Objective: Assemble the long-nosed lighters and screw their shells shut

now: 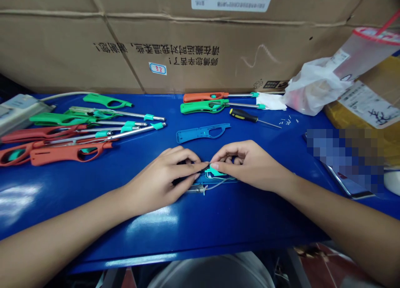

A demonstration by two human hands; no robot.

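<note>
In the head view, an opened blue lighter body [202, 179] lies on the blue table in front of me. My left hand [170, 171] is closed around its left part, with the thumb and fingertips near its middle. My right hand [250, 165] pinches a green trigger piece [215, 172] at the lighter's middle. A clear tube-like part [196, 189] with a thin pale hose [217, 184] sits along the near side. My fingers cover much of the lighter. The matching blue half shell [203, 132] rests beyond my hands, inner side up.
Several orange and green long-necked lighters [70, 153] are piled at left, by a white box [23, 109]. Orange [204, 97] and green [203, 106] lighters and a screwdriver [243, 115] lie at the back. Small bits [289, 120], a phone [343, 182], a bag and a cup [364, 50] are at right.
</note>
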